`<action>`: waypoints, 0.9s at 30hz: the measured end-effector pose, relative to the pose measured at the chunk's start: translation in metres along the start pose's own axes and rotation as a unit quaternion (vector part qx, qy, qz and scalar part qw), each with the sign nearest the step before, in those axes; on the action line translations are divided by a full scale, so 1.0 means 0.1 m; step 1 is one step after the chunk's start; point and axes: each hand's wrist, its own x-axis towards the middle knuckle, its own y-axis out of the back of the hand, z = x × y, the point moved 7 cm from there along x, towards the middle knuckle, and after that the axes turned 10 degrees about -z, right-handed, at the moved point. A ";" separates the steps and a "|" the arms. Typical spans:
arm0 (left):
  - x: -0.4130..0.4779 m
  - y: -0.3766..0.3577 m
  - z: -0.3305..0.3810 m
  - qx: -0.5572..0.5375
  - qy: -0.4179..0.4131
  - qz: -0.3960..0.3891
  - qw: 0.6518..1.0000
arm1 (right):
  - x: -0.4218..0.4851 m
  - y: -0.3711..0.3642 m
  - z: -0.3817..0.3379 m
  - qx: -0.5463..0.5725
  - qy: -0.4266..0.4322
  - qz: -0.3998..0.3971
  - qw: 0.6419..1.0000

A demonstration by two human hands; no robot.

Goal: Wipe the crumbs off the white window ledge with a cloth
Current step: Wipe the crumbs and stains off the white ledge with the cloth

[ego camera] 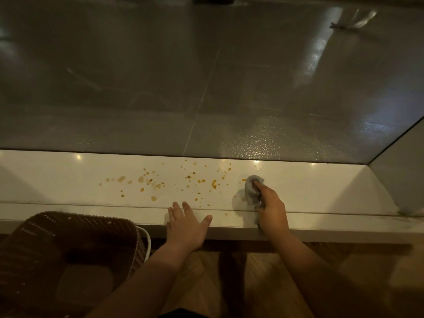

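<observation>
the ledge (pixel 68 180) ran as a white band across the middle of the frame, under a dim frosted pane (pixel 206 88) that filled the upper half. the crumbs (pixel 160 183) lay scattered on it just left of centre, orange-brown bits and a few smears, spreading from the left-centre toward the cloth (pixel 252 189). the cloth, small and grey, sat bunched at right of centre, touching the ledge, with a stray crumb just beside its upper left edge. the right hand (pixel 271 207) gripped it, fingers curled round the wad and the index finger lying on top (the rest of the grip was hidden behind the hand). the left hand (pixel 185 223) rested flat at the ledge's front edge, lower centre of the frame, fingers straight and thumb spread wide, holding nothing, apart from the cloth and just below the nearest crumbs. a dark woven basket (pixel 68 249) stood in the lower left, below the ledge, with a white cord (pixel 146 237) curving at its right rim. wooden floor (pixel 263 271) showed at the bottom between the forearms.
</observation>
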 end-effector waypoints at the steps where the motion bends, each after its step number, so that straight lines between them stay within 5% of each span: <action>1: -0.02 0.03 0.08 0.014 -0.029 0.019 0.999 | -0.01 -0.01 -0.04 -0.010 0.019 -0.014 1.000; 11: -0.22 -0.03 1.09 0.117 -0.339 0.013 0.933 | -0.08 -0.02 -0.33 -0.090 0.168 -0.132 0.973; 17: -0.05 0.00 1.25 0.035 -0.346 -0.041 0.937 | -0.19 0.05 -0.37 -0.133 0.245 -0.142 0.950; 24: 0.17 -0.15 1.39 0.053 -0.338 -0.049 0.938 | -0.21 0.10 -0.27 -0.143 0.312 -0.065 0.937; 27: 0.29 -0.07 1.38 0.045 -0.333 -0.005 0.942 | -0.16 0.24 -0.02 -0.118 0.244 -0.017 0.963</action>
